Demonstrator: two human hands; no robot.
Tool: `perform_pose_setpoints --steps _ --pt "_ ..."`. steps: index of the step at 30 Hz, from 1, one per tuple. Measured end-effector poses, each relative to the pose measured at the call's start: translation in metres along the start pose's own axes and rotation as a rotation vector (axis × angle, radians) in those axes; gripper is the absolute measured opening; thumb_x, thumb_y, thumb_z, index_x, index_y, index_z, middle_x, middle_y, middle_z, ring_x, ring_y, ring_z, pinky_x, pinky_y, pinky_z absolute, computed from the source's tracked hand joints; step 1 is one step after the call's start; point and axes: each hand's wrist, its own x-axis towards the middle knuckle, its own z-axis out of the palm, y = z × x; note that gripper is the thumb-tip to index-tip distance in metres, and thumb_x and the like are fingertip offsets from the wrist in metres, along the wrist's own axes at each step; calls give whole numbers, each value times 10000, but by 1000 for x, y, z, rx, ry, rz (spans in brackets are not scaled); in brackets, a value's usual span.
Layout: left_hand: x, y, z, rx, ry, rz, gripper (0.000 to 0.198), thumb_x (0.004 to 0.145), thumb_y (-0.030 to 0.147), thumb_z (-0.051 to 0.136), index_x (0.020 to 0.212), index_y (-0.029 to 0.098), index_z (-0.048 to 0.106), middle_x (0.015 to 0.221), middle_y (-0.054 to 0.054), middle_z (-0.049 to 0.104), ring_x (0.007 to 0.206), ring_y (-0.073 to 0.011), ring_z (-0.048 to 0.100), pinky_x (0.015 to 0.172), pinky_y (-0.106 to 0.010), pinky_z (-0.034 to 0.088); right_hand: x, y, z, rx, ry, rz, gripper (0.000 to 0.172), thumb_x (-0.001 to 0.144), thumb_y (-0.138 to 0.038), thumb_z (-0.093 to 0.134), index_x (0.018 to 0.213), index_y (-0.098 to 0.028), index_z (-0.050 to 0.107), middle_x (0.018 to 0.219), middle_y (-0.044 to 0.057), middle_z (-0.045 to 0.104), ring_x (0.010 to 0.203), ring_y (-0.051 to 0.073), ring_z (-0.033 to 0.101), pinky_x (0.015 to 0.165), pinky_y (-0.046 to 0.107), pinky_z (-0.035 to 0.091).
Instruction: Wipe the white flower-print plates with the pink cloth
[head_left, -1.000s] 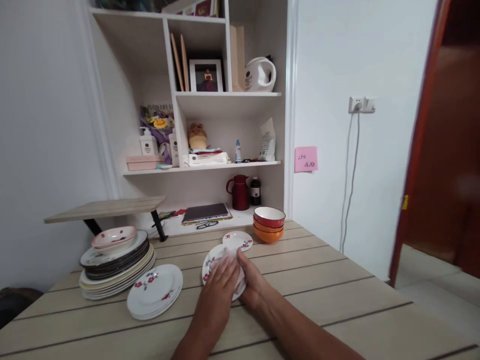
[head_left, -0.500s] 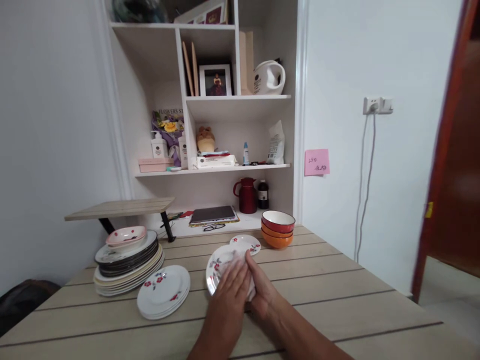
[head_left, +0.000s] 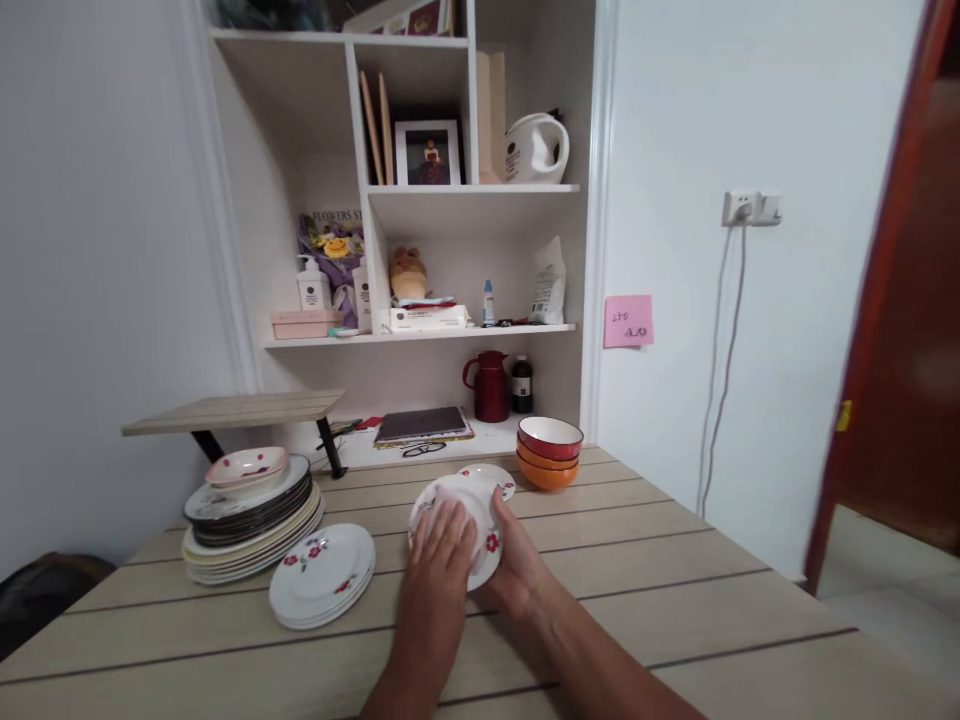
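Note:
A white plate (head_left: 486,568) with red flowers is held slightly tilted above the table. My right hand (head_left: 520,572) grips its right edge, thumb on the upper rim and fingers underneath. My left hand (head_left: 441,560) presses a thin pale pink cloth (head_left: 450,494) against the plate's face, fingers laid nearly flat over it; most of the cloth is hidden. Behind sits a smaller flowered plate (head_left: 491,478), partly covered by the held one. Left of my hands lies a short stack of matching flowered plates (head_left: 326,575).
On the far left stands a tall stack of plates (head_left: 251,545) topped by a polka-dot bowl (head_left: 247,468), beside a small raised shelf (head_left: 232,411). Orange and red bowls (head_left: 550,470) are nested at the back right. A laptop (head_left: 421,424) and red jug (head_left: 491,388) stand behind.
My left hand and the cloth have moved left across the plate, uncovering flowers on its right side. The plate has turned a little in my right hand.

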Motion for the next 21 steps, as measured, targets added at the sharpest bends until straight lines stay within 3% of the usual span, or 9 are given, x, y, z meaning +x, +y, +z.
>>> perform_pose_setpoints --steps 5,9,12,14,17,21 --pt "3 7 4 -21 -78 81 517 898 124 423 1406 210 388 1449 -32 454 1368 -192 365 1113 -425 358 -4 6 0 -32 183 38 651 791 -693 516 995 -93 668 882 120 740 889 225 696 892 360 507" --pt "-1 -5 9 -27 -115 -42 624 893 142 450 1472 246 242 1488 -53 391 1383 -212 338 1131 -481 310 1 8 -1 -19 53 -37 656 829 -676 470 1113 -112 646 1024 132 725 1012 252 661 940 402 472" --pt "-6 -13 7 -84 -94 -192 665 891 135 441 1491 184 158 1491 -114 377 1393 -221 317 1119 -487 328 6 5 -3 -19 30 -120 578 858 -621 475 1078 -120 663 985 116 737 1020 249 654 973 399 445" --pt "-7 -14 6 -141 -98 -184 643 880 106 433 1478 170 204 1479 -119 397 1389 -218 325 1105 -467 359 8 3 -4 -36 16 -115 602 848 -646 463 1046 -118 673 956 121 740 1013 260 654 975 412 441" --pt "-6 -9 4 -199 -134 -21 530 880 97 424 1397 210 391 1418 -72 491 1352 -209 393 1104 -466 371 8 -1 -8 -56 -5 -44 698 832 -709 409 1043 -96 669 947 152 733 990 274 663 948 433 457" --pt "-1 -1 0 -197 -164 144 456 913 157 417 1363 224 446 1400 -36 512 1334 -185 418 1130 -455 334 3 -6 -11 -66 118 23 734 811 -728 428 980 -55 666 839 162 731 879 260 695 889 399 497"
